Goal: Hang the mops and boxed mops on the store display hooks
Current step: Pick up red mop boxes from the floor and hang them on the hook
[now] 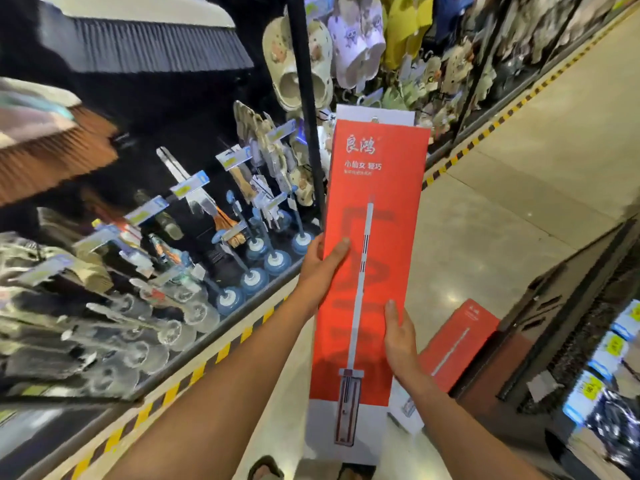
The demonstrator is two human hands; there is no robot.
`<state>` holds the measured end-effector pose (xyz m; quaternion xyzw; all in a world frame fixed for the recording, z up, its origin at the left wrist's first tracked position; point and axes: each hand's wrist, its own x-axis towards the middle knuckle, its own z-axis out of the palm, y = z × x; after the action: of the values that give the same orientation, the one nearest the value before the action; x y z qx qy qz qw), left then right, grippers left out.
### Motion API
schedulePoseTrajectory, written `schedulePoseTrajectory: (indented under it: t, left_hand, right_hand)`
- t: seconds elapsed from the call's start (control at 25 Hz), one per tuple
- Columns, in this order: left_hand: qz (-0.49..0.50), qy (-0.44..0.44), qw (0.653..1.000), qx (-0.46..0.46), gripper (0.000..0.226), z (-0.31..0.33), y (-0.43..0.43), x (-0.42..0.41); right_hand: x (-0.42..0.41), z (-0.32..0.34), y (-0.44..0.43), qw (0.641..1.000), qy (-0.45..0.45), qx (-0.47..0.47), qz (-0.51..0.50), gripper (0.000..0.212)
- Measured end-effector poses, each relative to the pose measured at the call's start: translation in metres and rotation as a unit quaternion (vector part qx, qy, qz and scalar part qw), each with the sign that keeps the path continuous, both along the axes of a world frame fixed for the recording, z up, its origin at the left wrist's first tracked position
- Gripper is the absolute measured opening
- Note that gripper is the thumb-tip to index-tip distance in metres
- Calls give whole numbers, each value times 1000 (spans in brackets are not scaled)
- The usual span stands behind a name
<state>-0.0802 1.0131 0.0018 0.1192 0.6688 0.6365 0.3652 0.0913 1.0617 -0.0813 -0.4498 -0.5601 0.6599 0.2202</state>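
Head view, left to right. Far left: display rack [194,370] crowded with hanging goods, blue-cupped plungers [256,278] on its lower hooks, price tags [189,184] on the hook ends; most of it blurred. Black upright post [306,98] between the rack and the next bay of hanging slippers [353,46].

Centre: boxed mop [372,258], long red carton with white ends, held upright and tilted slightly right, clear of the floor, in front of the post. White hang tab with a small hole [374,120] at the top edge, not yet on any hook.

Left hand [320,268] on the carton's left edge about mid-height; thumb laid flat on the red face, other fingers wrapped out of sight behind. Closed on the box. Right hand [400,336] lower, on the right edge; thumb on the front face, fingers behind the box, also clasping it. Box pinched between the two hands, left higher than right.

Right: second red boxed mop [457,344] lying on the floor [502,209] beside a dark shelf unit [568,327], waiting its turn.

Step in hand, by judgement: carrying the box up to a free hook. Best kept upright with the tab hole leading, raised to hook height, hole sighted on the hook tip before pushing on. Lower hand to steady the long carton against swinging; no release until the tab sits fully back. No free hook made out through the blur.
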Motion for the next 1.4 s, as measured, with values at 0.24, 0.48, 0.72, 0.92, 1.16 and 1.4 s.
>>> schedulePoseTrajectory:
  t: [0.24, 0.48, 0.72, 0.92, 1.16, 1.4]
  left_hand:
    - [141, -13, 990, 12, 52, 0, -128, -17]
    - [280, -9, 958, 62, 54, -4, -323, -21]
    - [370, 39, 925, 76, 72, 2, -529, 8]
    - [430, 80, 897, 67, 83, 23, -671, 46]
    - [509, 105, 852, 69, 76, 40, -798, 82]
    - [612, 143, 775, 58, 68, 62, -914, 62]
  right_hand:
    - [-37, 3, -77, 988, -3, -8, 155, 39]
    - [-82, 30, -181, 944, 12, -7, 330, 77]
    - [-181, 158, -328, 882, 133, 83, 445, 103]
    - [-238, 248, -505, 787, 258, 107, 550, 135]
    - [-251, 267, -678, 730, 317, 84, 599, 82]
    - [-272, 256, -837, 682, 334, 52, 648, 65]
